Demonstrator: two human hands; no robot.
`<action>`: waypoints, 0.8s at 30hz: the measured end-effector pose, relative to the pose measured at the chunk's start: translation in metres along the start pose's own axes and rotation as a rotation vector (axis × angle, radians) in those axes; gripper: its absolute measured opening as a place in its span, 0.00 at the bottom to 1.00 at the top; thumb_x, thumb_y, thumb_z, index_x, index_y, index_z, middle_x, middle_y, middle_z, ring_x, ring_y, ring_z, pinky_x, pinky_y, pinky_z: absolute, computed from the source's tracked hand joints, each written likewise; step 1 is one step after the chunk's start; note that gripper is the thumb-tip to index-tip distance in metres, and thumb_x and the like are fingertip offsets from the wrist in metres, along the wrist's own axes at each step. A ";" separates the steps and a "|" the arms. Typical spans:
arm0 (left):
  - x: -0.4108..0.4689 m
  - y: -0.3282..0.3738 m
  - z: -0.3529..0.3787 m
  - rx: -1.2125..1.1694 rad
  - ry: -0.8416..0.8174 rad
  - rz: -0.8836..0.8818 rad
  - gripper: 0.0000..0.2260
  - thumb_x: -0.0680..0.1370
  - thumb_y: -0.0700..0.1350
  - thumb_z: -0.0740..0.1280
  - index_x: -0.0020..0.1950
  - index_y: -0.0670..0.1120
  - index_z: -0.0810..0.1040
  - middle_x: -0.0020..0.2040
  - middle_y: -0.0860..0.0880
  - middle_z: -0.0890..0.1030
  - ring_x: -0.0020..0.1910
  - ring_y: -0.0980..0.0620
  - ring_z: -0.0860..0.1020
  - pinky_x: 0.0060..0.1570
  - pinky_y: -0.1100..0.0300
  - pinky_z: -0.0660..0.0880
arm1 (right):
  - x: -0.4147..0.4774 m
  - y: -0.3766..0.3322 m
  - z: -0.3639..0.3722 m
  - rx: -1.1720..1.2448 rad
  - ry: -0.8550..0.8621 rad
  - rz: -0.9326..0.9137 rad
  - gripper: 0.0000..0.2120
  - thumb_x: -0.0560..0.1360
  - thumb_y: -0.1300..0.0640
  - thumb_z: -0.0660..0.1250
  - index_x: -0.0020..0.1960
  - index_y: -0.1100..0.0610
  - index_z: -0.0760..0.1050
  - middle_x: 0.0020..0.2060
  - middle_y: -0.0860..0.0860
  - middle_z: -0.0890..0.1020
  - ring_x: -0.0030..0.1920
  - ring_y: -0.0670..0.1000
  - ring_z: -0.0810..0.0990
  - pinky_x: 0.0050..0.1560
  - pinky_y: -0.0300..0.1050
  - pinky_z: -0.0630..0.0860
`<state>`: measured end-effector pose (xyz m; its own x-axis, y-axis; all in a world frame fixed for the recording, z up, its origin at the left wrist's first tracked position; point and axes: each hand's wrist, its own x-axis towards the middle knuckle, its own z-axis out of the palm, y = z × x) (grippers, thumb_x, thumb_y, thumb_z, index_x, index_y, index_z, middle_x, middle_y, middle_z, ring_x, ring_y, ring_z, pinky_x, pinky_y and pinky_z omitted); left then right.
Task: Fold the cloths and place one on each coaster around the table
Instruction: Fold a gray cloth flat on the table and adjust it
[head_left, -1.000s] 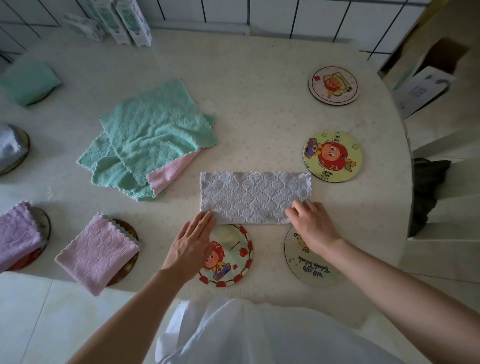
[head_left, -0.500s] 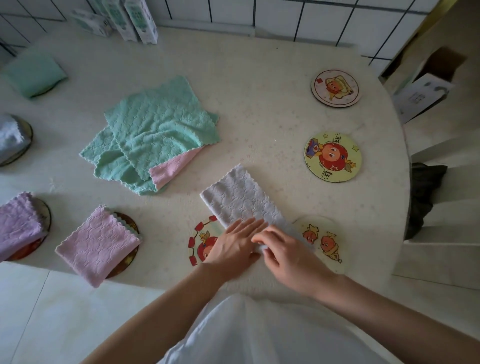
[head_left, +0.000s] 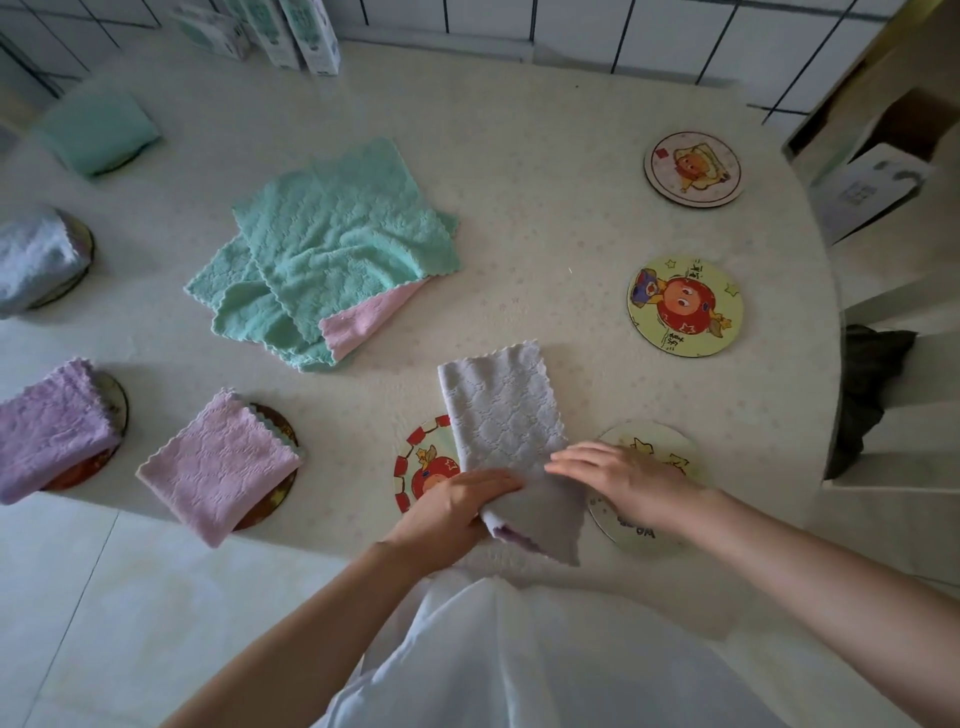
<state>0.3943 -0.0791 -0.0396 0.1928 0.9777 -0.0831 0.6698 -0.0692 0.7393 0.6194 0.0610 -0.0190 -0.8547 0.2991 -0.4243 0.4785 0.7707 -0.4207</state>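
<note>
A grey cloth (head_left: 501, 410), folded into a long strip, lies at the near table edge and runs away from me. My left hand (head_left: 457, 501) grips its near end, which hangs over the edge. With straight fingers my right hand (head_left: 618, 475) rests flat on the strip's right side. The strip partly covers a red-rimmed coaster (head_left: 421, 462) on its left. A pale coaster (head_left: 649, 441) lies under my right hand. Two bare coasters, a yellow one (head_left: 685, 306) and a cream one (head_left: 693, 169), lie to the right. A pile of green and pink cloths (head_left: 332, 254) sits mid-table.
Folded cloths sit on coasters at the left: pink (head_left: 221, 467), purple (head_left: 49, 428), silver-grey (head_left: 36, 257), green (head_left: 96, 130). Boxes (head_left: 296, 31) stand by the tiled wall. A white chair (head_left: 893, 364) with a dark garment stands right of the table (head_left: 545, 130).
The grey strip lay sideways a second ago with a hand at each end. It has been turned lengthwise, and its near end now hangs off the edge in my left hand.
</note>
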 end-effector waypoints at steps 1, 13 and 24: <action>-0.001 -0.001 -0.001 -0.042 -0.003 -0.051 0.23 0.70 0.42 0.75 0.65 0.46 0.77 0.61 0.49 0.80 0.59 0.54 0.78 0.60 0.63 0.74 | -0.001 0.002 0.002 -0.010 0.014 -0.012 0.44 0.66 0.81 0.55 0.74 0.48 0.59 0.72 0.45 0.64 0.72 0.45 0.60 0.68 0.33 0.56; 0.051 -0.012 -0.037 -0.652 0.012 -0.799 0.10 0.79 0.49 0.63 0.51 0.43 0.75 0.49 0.39 0.81 0.45 0.41 0.82 0.44 0.41 0.80 | 0.042 -0.001 -0.014 0.654 0.278 0.238 0.05 0.75 0.57 0.66 0.44 0.47 0.75 0.36 0.49 0.78 0.34 0.45 0.74 0.37 0.41 0.72; 0.079 -0.032 -0.058 -1.105 -0.056 -1.097 0.19 0.82 0.54 0.56 0.60 0.39 0.71 0.54 0.38 0.80 0.50 0.39 0.82 0.49 0.40 0.79 | 0.109 0.006 -0.023 0.720 0.395 0.628 0.15 0.79 0.52 0.59 0.35 0.56 0.66 0.27 0.49 0.68 0.30 0.51 0.68 0.30 0.44 0.60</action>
<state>0.3463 0.0117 -0.0312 0.0228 0.4398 -0.8978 -0.3407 0.8477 0.4066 0.5244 0.1106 -0.0494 -0.3521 0.7949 -0.4942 0.7572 -0.0685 -0.6496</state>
